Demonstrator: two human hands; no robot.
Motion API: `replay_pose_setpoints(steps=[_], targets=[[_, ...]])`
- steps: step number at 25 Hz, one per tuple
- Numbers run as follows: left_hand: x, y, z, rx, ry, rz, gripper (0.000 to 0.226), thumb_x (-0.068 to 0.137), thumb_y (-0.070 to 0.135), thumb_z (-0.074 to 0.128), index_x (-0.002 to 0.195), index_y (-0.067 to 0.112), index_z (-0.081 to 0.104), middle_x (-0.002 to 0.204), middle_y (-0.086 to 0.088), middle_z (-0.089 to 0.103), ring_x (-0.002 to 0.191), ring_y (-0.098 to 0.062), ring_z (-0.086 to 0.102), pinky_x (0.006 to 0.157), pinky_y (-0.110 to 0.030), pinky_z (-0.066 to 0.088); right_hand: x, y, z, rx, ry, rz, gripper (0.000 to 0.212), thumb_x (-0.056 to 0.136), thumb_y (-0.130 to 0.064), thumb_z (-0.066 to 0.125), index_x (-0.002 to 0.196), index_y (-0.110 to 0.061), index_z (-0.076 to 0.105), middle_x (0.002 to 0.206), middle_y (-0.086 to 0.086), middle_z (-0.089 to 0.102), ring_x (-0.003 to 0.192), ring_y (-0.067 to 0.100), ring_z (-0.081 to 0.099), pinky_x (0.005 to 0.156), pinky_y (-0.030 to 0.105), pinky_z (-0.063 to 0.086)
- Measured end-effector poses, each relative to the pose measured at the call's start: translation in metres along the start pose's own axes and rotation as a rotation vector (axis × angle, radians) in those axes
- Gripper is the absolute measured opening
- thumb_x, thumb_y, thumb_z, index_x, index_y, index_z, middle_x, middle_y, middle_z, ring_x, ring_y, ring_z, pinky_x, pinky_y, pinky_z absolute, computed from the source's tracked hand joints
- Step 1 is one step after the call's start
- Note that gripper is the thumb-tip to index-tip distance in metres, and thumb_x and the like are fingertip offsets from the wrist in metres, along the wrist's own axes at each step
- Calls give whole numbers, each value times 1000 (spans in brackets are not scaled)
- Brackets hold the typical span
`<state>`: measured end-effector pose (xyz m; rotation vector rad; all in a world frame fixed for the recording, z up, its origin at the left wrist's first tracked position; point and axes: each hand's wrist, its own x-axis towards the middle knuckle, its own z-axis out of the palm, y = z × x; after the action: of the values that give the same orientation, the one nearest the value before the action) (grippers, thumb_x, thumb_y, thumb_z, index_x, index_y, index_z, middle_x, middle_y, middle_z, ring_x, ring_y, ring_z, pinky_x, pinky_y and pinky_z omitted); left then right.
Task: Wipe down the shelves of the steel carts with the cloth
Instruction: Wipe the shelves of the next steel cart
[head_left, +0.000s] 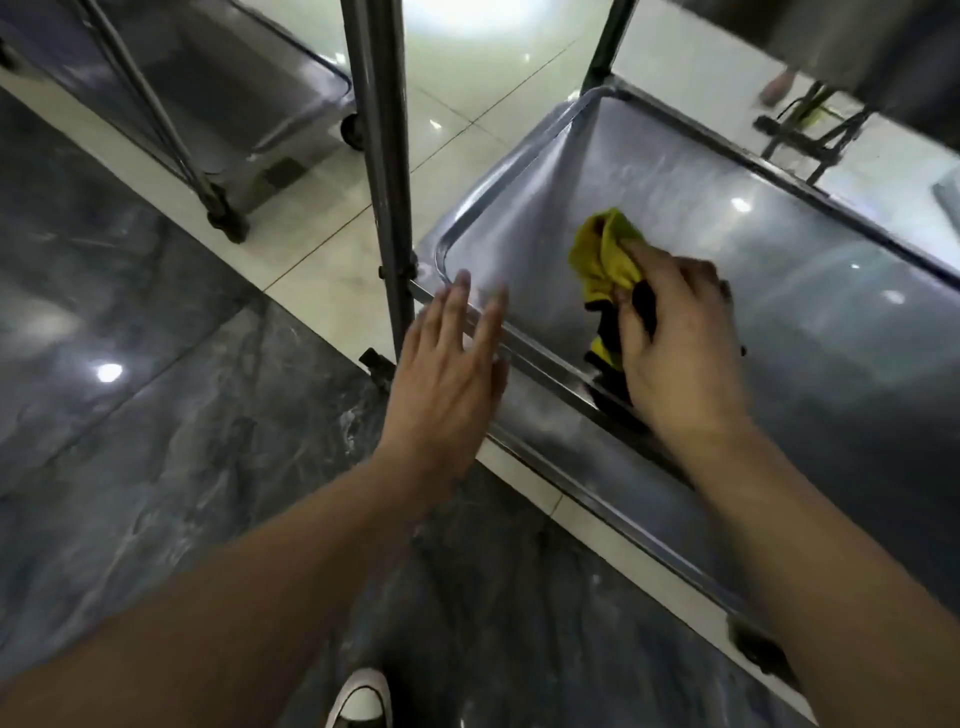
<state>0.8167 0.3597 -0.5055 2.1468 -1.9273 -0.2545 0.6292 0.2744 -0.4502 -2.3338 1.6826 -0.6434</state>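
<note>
Yellow-and-black soft cloth (605, 270) lay bunched on the low steel cart shelf (779, 312), near its front rim, gripped and pressed down by the right hand (675, 338). Limp and light, it would likely handle best wadded under the palm. The left hand (447, 374) hovered flat, fingers straight, over the raised rim beside the grey upright post (384, 182); open shelf stretched rightward.
</note>
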Motion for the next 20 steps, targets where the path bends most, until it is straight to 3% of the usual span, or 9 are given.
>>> replay_pose_setpoints(steps=[3,6,8,12,15,17,20], targets=[[25,-25,22,52,-34,-101,87,100,67,18,158,17,-23,166,-13,-25,154,-26,-22,128,-43,-5,22,11,39,38,-128,-41,49,102,-40,51,149,-28,48,143,8,54,133,27,50,110,45,43],[24,-34,31,46,-14,-74,103,91,82,11,158,9,-19,167,-13,-21,155,-24,-21,128,-44,3,22,32,58,41,-285,-178,57,100,-52,52,153,-35,41,159,-1,42,148,17,35,121,40,31],[22,-35,31,-6,18,-60,102,92,81,11,159,9,-15,168,-12,-18,155,-22,-19,128,-44,7,36,45,62,16,-335,-205,58,100,-52,51,154,-41,35,164,-4,33,152,14,26,124,41,25],[26,-35,31,-81,41,-70,92,98,74,14,160,12,-15,168,-8,-20,155,-18,-21,129,-43,5,104,35,87,-105,-289,-36,66,99,-59,44,158,-38,26,168,-1,20,156,18,14,128,41,8],[29,-28,36,-113,68,-100,90,99,72,11,158,10,-18,167,-8,-23,154,-18,-23,129,-40,0,129,9,106,-89,-245,80,62,101,-56,40,158,-35,29,168,2,21,156,19,14,128,41,5],[29,-23,37,-111,77,-122,91,100,71,10,159,7,-15,167,-10,-22,154,-19,-23,129,-39,0,105,-9,114,-50,-236,-83,58,100,-51,40,155,-33,37,165,4,29,154,22,22,127,40,11],[28,-29,35,-108,71,-119,90,98,68,9,159,5,-12,168,-12,-18,155,-21,-19,129,-40,3,78,-15,112,-21,-355,-399,55,101,-50,41,154,-35,39,164,2,31,153,21,25,126,41,16]])
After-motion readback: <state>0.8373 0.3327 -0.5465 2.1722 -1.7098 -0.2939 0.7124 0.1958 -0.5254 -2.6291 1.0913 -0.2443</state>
